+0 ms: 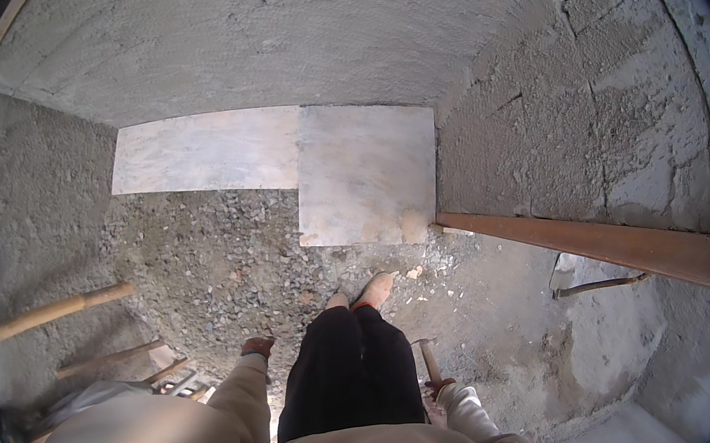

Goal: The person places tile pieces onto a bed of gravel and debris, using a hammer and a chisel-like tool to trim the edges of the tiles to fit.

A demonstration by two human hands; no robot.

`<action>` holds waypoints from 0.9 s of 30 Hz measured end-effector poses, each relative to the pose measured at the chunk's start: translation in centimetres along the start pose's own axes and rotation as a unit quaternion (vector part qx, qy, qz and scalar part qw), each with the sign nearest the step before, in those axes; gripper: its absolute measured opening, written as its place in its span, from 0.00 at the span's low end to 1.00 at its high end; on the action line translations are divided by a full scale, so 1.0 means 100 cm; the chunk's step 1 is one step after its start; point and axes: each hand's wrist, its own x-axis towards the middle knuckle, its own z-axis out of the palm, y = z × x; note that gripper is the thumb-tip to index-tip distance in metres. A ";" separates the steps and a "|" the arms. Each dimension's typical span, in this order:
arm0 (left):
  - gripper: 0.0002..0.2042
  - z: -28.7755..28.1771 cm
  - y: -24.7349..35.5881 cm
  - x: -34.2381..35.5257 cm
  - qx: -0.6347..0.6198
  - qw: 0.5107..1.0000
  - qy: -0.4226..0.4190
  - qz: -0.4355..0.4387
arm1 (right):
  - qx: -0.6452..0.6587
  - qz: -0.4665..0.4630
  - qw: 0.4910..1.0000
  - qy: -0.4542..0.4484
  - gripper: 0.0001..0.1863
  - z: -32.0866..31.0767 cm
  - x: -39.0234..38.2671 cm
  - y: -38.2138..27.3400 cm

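My right hand [438, 386] hangs low beside my right leg, its fingers closed around the pale wooden handle of a hammer [430, 362]. The hammer's thin metal head points away from me. To the left of my legs is my left hand [258, 347], at the end of a beige sleeve; its fingers are too small and dark to make out. Beyond my feet, two pale slabs lie edge to edge against the far wall: a long tile [207, 154] on the left and a broader tile [367, 175] on the right.
Loose gravel [215, 249] covers the ground before the tiles. A brown wooden beam [600, 243] runs along the right, with a thin curved tool [601, 286] near it. Wooden handles [58, 313] stick out at left. Rough cement walls [259, 37] enclose the space. A blurred oval hides the lower left.
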 end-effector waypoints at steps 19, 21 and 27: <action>0.19 -0.049 0.136 0.019 -0.400 0.915 0.037 -0.046 | 0.005 -0.055 0.998 -0.013 0.13 -0.025 -0.017 -0.129; 0.21 -0.046 0.121 0.016 -0.324 0.941 0.069 -0.061 | 0.036 -0.081 0.995 -0.055 0.15 -0.022 -0.026 -0.137; 0.19 -0.078 0.080 0.015 -0.257 0.948 0.134 -0.130 | 0.087 -0.086 0.992 -0.043 0.15 -0.005 -0.035 -0.162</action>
